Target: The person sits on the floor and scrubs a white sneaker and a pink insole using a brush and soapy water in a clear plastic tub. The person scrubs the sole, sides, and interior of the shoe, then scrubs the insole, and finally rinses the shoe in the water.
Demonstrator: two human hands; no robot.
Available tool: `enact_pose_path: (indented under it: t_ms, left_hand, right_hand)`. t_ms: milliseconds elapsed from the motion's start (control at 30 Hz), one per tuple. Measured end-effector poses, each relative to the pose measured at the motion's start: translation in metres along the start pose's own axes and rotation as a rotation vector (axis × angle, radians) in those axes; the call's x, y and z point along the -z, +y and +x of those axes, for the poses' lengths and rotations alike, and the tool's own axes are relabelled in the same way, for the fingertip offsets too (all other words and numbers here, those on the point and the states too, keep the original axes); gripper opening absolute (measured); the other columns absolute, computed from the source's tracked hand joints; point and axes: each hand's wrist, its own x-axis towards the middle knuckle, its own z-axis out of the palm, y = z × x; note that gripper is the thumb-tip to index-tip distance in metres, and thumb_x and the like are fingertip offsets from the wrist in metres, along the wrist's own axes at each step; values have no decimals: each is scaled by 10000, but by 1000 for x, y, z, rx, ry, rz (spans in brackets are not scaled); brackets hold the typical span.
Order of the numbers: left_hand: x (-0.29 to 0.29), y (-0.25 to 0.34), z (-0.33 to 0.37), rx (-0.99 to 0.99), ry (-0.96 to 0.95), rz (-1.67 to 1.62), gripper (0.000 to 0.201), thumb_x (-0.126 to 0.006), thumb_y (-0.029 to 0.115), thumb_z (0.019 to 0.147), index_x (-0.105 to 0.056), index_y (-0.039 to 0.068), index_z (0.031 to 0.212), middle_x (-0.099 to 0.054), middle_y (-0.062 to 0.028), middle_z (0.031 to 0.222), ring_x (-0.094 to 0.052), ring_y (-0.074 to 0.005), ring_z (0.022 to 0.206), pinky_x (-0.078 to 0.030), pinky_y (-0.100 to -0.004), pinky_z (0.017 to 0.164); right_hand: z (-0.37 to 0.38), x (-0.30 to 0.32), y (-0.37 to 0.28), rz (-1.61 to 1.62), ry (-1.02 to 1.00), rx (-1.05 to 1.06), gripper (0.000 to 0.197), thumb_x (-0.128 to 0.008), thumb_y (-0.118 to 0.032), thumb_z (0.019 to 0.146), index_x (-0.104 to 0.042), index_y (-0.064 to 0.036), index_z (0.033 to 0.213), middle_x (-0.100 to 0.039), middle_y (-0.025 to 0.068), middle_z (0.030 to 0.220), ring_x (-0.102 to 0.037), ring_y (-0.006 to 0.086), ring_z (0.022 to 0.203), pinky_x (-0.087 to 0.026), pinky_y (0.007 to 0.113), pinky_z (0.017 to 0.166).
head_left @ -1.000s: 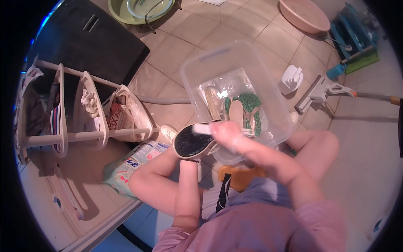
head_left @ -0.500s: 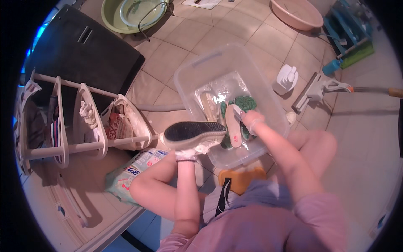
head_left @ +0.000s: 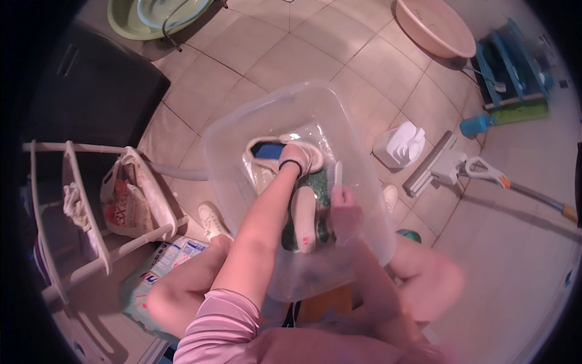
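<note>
Inside a clear plastic tub (head_left: 370, 182), my left hand (head_left: 298, 156) grips one end of a light-coloured shoe (head_left: 250, 159). The shoe's opening faces up and shows a blue inside. My right hand (head_left: 347, 212) is closed round a white brush (head_left: 337, 174), its bristles toward the shoe side and apart from the shoe. Between my hands a pale insole (head_left: 304, 218) lies over green patterned things (head_left: 319, 182) that I cannot make out. Shallow, shiny water (head_left: 297, 134) shows at the tub's far end.
A white jug-like container (head_left: 399, 145) and a floor squeegee (head_left: 445, 170) stand to the right. On the left are a pale rack (head_left: 73, 176) and a detergent bag (head_left: 151, 279). Green (head_left: 118, 18) and pink (head_left: 427, 27) basins sit farther off.
My left hand has brought the shoe from left of the tub down into it, turning it from sole up to opening up. My right hand and the brush have drawn nearer to me.
</note>
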Motion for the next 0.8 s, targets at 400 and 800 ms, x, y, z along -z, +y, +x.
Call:
enact_pose_path:
  t_ms: [400,800]
  left_hand:
    - [-102,-77,66,-19,-166,93,285,-577,246,760,-648,80,981,-626,-165,1032,-604,-306,960,-491,-361,813]
    - [24,-7,-8,40,274,-651,228,-443,231,903,-569,50,961,-632,-139,830,-612,-282,758,-483,-362,703]
  right_hand:
    - [44,-35,37,119,-76,-75,428,-448,-394,910,-545,-59,1157,-625,154,990,-594,309,938,-441,378,829]
    - [10,-36,57,158,56,-65,418,-424,-394,923,-568,-33,1075,-626,150,913,-600,287,832,-459,371,754]
